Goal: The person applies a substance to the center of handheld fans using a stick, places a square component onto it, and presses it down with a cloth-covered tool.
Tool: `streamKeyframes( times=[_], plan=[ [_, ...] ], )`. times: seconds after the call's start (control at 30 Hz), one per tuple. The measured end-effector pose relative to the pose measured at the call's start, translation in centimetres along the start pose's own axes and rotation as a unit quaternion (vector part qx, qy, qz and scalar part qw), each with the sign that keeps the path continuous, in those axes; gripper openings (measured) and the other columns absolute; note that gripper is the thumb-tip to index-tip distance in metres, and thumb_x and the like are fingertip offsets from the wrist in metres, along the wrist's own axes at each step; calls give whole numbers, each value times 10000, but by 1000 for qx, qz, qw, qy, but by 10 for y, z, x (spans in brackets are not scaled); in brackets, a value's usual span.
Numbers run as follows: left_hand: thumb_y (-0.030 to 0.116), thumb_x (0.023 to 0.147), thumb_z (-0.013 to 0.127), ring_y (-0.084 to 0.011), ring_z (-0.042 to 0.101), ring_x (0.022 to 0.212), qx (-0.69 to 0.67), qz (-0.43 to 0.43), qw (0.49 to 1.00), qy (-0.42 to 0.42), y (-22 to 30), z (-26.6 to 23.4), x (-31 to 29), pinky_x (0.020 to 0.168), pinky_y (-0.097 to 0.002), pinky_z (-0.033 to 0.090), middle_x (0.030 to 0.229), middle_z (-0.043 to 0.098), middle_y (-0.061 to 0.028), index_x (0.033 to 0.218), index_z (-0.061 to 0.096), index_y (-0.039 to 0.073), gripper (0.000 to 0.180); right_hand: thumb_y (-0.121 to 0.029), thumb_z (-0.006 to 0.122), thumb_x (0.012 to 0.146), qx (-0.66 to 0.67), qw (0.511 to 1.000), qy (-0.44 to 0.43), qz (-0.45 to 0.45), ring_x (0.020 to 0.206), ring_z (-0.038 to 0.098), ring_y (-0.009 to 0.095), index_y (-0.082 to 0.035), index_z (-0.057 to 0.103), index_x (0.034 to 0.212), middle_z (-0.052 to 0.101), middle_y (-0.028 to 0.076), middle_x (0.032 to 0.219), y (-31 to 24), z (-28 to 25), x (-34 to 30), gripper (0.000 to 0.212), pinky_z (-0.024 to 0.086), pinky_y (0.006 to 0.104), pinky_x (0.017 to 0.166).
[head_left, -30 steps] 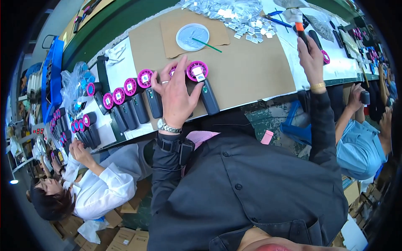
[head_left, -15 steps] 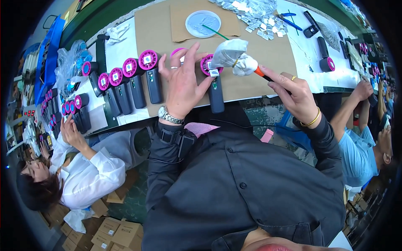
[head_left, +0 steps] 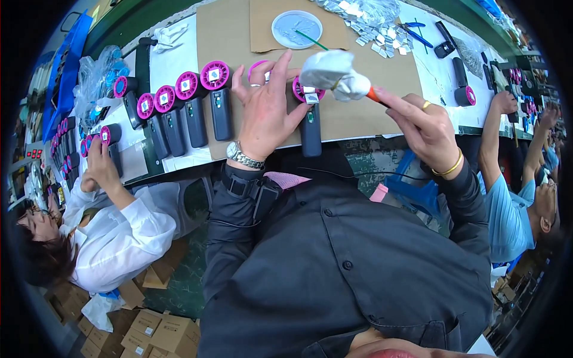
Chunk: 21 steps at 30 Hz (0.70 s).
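My right hand [head_left: 425, 126] grips the orange-and-black handle of a hammer-like tool [head_left: 335, 74], its head wrapped in white cloth and tied with a band. The wrapped head hovers over a dark handheld device [head_left: 311, 134] with a pink vaned ring; a small silver square piece [head_left: 311, 98] lies on that ring. Beside it my left hand [head_left: 267, 116] is open, fingers spread, the thumb tip close to this device. Whether the thumb touches it I cannot tell. Behind the left fingers shows part of another pink ring [head_left: 258, 70].
Similar devices [head_left: 221, 113] stand in a row to the left. At the back lie a round dish of grey paste [head_left: 296, 30] with a green stick, a pile of silver square pieces [head_left: 385, 43] and blue-handled pliers [head_left: 416, 34]. Co-workers sit left [head_left: 122, 232] and right [head_left: 510, 215].
The wrapped tool head has shifted slightly, staying above the device. My left hand keeps its spread pose. The left co-worker's hands have moved, and the whole view has shifted a little.
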<state>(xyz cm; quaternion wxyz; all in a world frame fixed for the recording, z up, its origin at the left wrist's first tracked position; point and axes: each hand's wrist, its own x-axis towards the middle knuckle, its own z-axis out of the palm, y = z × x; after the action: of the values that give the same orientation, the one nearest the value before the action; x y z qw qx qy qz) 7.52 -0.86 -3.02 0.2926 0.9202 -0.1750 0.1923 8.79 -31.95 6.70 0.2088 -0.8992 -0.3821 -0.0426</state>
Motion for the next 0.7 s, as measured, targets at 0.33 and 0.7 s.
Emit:
streamKeyframes(
  times=[0.33,0.7],
  plan=[
    [237,817,889,-304,526,1376,-1,2,1000,-11,-1,2,3,1234,-642,101,1306,758,5,1664,324,52,1034,25,724,954,31,999,26,-10,591,569,285,-192,709,1476,624,115,769,5,-2,3,566,441,402,570],
    [199,828,875,-308,529,1373,-2,6,1000,-21,-1,2,6,1238,-646,91,1282,759,0,1667,325,46,1015,3,718,967,-55,998,-24,-21,584,551,301,-227,704,1484,613,106,760,11,1,7,565,443,413,571]
  ],
)
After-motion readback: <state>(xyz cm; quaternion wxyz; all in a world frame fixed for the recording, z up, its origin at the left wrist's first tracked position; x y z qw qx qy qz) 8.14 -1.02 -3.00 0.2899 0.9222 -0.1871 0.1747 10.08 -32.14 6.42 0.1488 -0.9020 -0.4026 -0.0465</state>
